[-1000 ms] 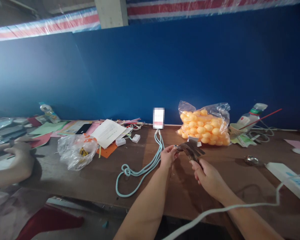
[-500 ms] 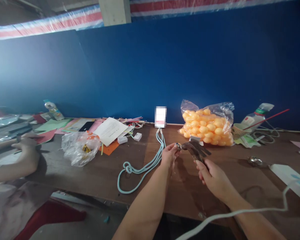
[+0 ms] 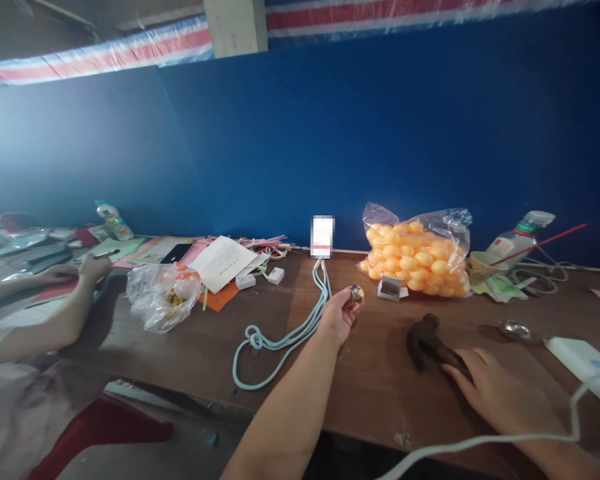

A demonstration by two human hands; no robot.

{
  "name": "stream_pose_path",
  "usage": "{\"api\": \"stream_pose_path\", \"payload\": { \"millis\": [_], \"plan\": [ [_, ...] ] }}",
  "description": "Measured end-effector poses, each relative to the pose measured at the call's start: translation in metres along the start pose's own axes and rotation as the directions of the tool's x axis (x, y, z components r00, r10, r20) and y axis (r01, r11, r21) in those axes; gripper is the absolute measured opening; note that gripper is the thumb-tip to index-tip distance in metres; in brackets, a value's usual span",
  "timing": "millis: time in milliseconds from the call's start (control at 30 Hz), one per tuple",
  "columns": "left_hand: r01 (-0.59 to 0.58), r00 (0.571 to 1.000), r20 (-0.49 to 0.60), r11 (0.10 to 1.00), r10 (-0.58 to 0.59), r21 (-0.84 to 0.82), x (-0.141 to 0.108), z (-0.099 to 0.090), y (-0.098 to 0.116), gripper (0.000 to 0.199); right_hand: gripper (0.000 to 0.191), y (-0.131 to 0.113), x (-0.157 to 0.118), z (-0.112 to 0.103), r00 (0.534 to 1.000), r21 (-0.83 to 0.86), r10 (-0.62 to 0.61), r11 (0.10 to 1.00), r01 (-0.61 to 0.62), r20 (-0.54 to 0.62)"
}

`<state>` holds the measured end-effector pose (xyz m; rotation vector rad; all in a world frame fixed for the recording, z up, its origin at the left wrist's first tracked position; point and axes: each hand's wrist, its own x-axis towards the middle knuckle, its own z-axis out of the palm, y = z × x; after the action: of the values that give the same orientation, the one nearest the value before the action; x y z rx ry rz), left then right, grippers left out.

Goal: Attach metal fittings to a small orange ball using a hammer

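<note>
At far left, a co-worker's hand holds a pen. Next, a crumpled clear bag lies on the table with a yellow-and-black item inside. The left hand pinches a shiny metallic piece above the table, just right of a looped pale-blue cord. Farther right sits a small open box, its contents too dark to tell, before a transparent bag packed with orange balls. Nearer, the right hand wraps a hammer by its handle. At far right, a woven-patterned cup stands tilted, a red stick slanting over it, beside a bottle.
</note>
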<state>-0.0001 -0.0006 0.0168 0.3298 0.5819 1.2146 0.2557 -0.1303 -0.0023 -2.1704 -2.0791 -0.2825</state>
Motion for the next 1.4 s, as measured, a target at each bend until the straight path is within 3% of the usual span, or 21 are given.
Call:
{"api": "stream_pose_path", "payload": {
  "millis": [233,367,500,633,767,967,1267,1400],
  "plan": [
    [-0.022,0.999,0.038,0.997,0.019,0.077,-0.002,-0.002,-0.001,0.020,0.028,0.010,0.003,-0.003,0.993,-0.095,-0.087,0.992,0.079,-0.076],
    [-0.035,0.998,0.055,0.992,0.029,0.120,-0.001,-0.004,-0.002,0.026,0.023,0.009,0.007,-0.013,0.999,0.007,-0.035,0.999,0.035,0.002],
    [-0.047,0.997,0.061,0.989,0.038,0.139,0.000,-0.004,-0.003,0.025,0.026,-0.005,0.017,-0.029,0.994,0.211,0.039,0.977,-0.017,-0.099],
    [-0.065,0.996,0.075,0.982,0.052,0.175,0.000,-0.003,-0.003,0.027,0.031,-0.040,0.036,-0.035,0.983,0.560,0.123,0.828,-0.027,-0.134],
    [-0.076,0.995,0.086,0.977,0.060,0.197,-0.001,-0.002,-0.002,0.032,0.029,-0.081,0.067,-0.035,0.991,0.748,0.110,0.663,-0.014,-0.080],
    [-0.080,0.991,0.127,0.965,0.049,0.249,-0.002,-0.004,0.000,0.035,0.039,-0.125,0.112,-0.023,0.988,0.957,0.141,0.273,-0.094,0.057],
    [0.000,0.988,0.151,0.975,-0.034,0.221,0.000,-0.007,-0.004,0.042,0.040,-0.133,0.108,0.013,0.993,0.997,0.092,0.037,-0.071,0.068],
    [-0.044,0.986,0.165,0.981,0.012,0.188,-0.001,-0.006,-0.004,0.030,0.040,-0.131,0.107,0.017,0.994,0.997,0.095,0.039,-0.062,0.058]
  ]
}}
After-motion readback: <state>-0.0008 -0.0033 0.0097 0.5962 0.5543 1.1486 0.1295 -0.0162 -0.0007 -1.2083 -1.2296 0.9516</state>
